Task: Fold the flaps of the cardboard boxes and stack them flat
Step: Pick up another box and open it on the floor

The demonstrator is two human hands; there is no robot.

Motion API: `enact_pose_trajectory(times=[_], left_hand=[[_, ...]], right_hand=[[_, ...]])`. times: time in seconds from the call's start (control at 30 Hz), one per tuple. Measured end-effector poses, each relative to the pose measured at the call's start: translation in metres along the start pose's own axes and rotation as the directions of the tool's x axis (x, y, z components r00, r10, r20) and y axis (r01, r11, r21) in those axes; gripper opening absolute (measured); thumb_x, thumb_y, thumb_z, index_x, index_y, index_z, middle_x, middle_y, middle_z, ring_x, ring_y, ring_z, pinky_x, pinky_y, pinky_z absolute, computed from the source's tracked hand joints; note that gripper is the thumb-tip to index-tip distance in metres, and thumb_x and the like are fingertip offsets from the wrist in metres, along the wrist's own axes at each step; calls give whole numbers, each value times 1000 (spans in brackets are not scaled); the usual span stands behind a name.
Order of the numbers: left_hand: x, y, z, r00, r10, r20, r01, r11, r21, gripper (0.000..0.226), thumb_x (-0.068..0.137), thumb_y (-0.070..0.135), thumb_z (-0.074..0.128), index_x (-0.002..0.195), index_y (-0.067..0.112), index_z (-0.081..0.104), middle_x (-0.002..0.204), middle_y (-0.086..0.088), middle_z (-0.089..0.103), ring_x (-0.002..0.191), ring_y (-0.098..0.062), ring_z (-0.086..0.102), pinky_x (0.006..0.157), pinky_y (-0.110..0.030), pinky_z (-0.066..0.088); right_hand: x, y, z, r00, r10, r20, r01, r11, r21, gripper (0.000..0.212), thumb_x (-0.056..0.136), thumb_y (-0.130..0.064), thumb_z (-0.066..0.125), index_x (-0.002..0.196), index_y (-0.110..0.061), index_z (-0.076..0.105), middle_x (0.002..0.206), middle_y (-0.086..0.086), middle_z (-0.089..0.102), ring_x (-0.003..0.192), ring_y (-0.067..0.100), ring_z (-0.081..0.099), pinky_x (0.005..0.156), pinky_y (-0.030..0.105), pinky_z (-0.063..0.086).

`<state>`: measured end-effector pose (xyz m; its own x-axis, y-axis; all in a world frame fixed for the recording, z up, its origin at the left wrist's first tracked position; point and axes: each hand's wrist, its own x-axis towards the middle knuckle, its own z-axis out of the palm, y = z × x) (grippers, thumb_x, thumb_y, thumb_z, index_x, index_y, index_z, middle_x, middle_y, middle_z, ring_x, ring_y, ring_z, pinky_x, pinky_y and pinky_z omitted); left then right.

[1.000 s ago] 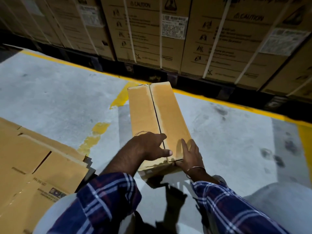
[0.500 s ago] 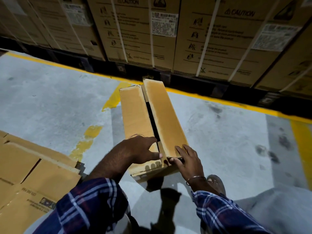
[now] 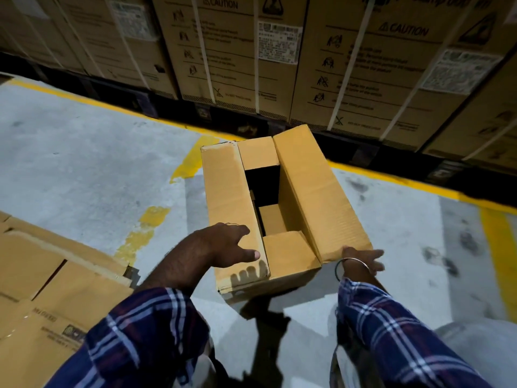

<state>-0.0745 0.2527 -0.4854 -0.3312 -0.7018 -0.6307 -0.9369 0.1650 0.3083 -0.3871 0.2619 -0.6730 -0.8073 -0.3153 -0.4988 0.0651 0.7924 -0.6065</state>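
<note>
Cardboard box (image 3: 232, 197): plain brown, long, standing on grey concrete floor (image 3: 84, 163) at centre, top partly open. Left long flap (image 3: 228, 203) lying nearly flat; right long flap (image 3: 316, 191) raised, tilted outward; short end flaps folded in at near and far ends, dark interior between. Left hand (image 3: 223, 245): above near end of left flap, fingers spread and relaxed, gripping nothing; contact with flap unclear. Right hand (image 3: 361, 259): at near corner of right flap, fingers extended under its edge, bangle (image 3: 351, 266) on wrist; loose, not closed. Plaid sleeves on both arms. Flattened boxes (image 3: 42, 289) stacked at near left. Yellow floor line (image 3: 391, 177) beyond; strapped cartons (image 3: 349, 65) marked CAUTION along far side.
</note>
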Motion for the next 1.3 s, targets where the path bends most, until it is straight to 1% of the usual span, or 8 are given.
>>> enact_pose_trajectory(times=[0.07, 0.13, 0.2, 0.3, 0.53, 0.9, 1.17, 1.3], left_hand=[[1, -2, -1, 1000, 0, 0, 0, 1000, 1, 77, 98, 64, 52, 160, 25, 30, 154, -1, 48, 141, -24, 44, 113, -43, 40], [3, -3, -1, 1000, 2, 0, -2, 1000, 3, 76, 98, 63, 52, 160, 24, 30, 156, -1, 46, 141, -24, 44, 113, -42, 39], [5, -5, 0, 1000, 5, -1, -5, 1000, 7, 75, 98, 63, 52, 160, 25, 31, 157, 0, 45, 141, -23, 44, 113, -40, 39], [9, -7, 1, 1000, 4, 8, -4, 1000, 12, 75, 98, 63, 52, 160, 25, 31, 158, 0, 44, 142, -22, 43, 114, -39, 38], [17, -11, 2, 999, 14, 35, -14, 1000, 11, 74, 99, 62, 52, 159, 25, 32, 157, -1, 46, 141, -22, 44, 110, -31, 36], [21, -11, 6, 997, -23, 79, 22, 1000, 12, 76, 98, 63, 53, 160, 25, 31, 147, -3, 56, 138, -24, 48, 112, -38, 39], [12, -6, 17, 996, -20, 84, 14, 997, 73, 77, 99, 62, 53, 160, 21, 31, 155, -8, 48, 142, -27, 45, 113, -38, 39], [13, 4, 39, 999, 15, 49, -26, 972, 233, 74, 100, 61, 51, 158, 18, 34, 153, -11, 50, 137, -30, 49, 108, -42, 44]], right_hand=[[1, -3, -5, 947, -315, -71, 298, 938, -179, 100, 82, -7, 70, 160, -27, 11, 165, 13, 8, 148, 39, 21, 116, 56, 29], [4, -2, 2, 830, -549, 102, 522, 698, -490, 83, 87, -8, 67, 156, -26, 25, 166, 11, 9, 153, 36, 11, 120, 55, 23], [6, 2, 23, 822, -490, 289, 556, 586, -589, 58, 98, -35, 58, 149, -16, 38, 162, 14, 26, 150, 36, 22, 119, 56, 25], [-3, 20, 50, 840, -247, 484, 495, 715, -493, 69, 100, -65, 38, 141, -10, 48, 145, 20, 52, 132, 41, 50, 110, 50, 38], [-9, 32, 56, 837, -334, 433, 504, 778, -374, 48, 105, -49, 46, 117, -9, 70, 115, 19, 71, 105, 41, 64, 85, 38, 45], [-33, 25, 18, 808, -373, 455, 570, 690, -447, 32, 97, -37, 62, 123, -19, 64, 127, 10, 66, 115, 35, 61, 95, 39, 50], [-160, -123, -71, 306, -641, 704, 948, 273, -164, 43, 88, -48, 73, 127, -32, 68, 115, -4, 73, 103, 18, 67, 89, 39, 57], [-190, -110, -135, 221, -676, 703, 963, 267, -46, 38, 87, -54, 68, 119, -33, 72, 106, -9, 74, 94, 9, 66, 84, 34, 56]])
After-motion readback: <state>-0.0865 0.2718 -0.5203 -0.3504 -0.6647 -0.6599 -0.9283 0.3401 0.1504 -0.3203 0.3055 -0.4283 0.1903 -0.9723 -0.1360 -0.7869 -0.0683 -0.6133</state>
